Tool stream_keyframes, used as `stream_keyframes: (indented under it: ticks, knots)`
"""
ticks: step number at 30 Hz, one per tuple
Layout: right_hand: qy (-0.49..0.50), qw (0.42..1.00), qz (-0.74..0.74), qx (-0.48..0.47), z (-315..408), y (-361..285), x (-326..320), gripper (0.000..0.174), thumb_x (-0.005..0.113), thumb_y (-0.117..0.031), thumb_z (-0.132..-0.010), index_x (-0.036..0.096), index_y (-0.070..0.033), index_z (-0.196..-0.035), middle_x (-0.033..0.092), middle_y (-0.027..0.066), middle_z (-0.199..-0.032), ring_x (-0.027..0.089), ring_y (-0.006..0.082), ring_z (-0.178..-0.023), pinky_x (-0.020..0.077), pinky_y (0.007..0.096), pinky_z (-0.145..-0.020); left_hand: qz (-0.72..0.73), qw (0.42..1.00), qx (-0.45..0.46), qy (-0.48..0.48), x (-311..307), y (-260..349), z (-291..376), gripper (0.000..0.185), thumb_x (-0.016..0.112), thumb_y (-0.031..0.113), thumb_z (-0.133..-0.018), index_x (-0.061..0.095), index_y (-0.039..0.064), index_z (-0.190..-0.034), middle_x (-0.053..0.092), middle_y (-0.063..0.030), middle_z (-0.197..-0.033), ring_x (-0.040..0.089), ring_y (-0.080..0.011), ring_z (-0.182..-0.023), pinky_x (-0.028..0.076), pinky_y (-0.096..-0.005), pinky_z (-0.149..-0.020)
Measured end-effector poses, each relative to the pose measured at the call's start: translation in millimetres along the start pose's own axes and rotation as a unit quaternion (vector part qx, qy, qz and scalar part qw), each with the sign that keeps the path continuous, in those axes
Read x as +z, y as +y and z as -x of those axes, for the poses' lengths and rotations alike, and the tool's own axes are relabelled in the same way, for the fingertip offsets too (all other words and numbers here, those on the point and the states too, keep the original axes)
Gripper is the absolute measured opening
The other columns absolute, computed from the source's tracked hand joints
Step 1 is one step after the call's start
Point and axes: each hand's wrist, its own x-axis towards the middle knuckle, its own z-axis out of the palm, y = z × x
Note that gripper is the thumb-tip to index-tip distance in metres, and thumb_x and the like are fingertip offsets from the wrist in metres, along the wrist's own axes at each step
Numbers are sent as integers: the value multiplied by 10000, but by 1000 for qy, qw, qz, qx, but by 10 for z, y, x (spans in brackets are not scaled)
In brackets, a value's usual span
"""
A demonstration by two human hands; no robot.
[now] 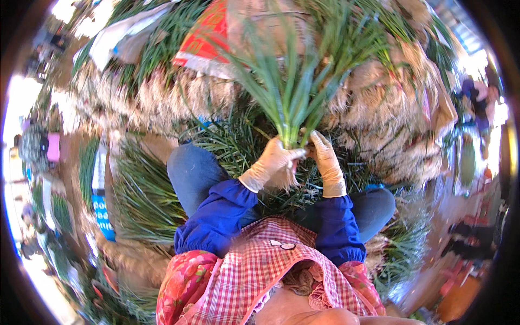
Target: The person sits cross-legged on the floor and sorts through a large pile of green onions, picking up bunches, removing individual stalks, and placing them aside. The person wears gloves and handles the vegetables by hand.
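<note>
My left hand point(273, 160), in a pale thin glove, grips a bunch of leafy green onion-like plants point(290, 109) low on the stems. The leaves fan out upward, and pale roots point(284, 178) hang below the fist. My right hand point(325, 160), gloved likewise, is beside it with bent fingers on a stalk at the bunch's right side. Its fingertips are partly hidden. Under both hands, between my knees, lies a heap of loose green leaves point(239, 142).
Across the front run stacked bundles with tan roots point(203, 91) facing me. A red printed sack point(207, 34) and a brown sack point(272, 24) lie over them. More greens point(146, 195) are at my left knee. People point(477, 101) are farther off at both sides.
</note>
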Motion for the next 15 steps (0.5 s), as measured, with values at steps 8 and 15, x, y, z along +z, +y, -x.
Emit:
stream_keyframes:
  ticks: [8,15]
  knots:
    - [187,957,-175,-136,353,-47,204,225,542,-261,-976,639,-58,-974,505,-10,-676,471,107,-563,395,251,-561,30,997,-46,55,-180,-35,-84,164,704,92,-842,649,23,-981,636,-42,-652,515,-117,-381,426,-253,-352]
    - [-57,959,269,71,378,-223,478,191,610,-262,-932,671,-84,-966,503,-37,-592,438,65,-494,339,226,-452,-137,987,-53,63,-240,195,95,227,707,119,-831,672,67,-1049,624,10,-713,482,-59,-439,368,-225,-383]
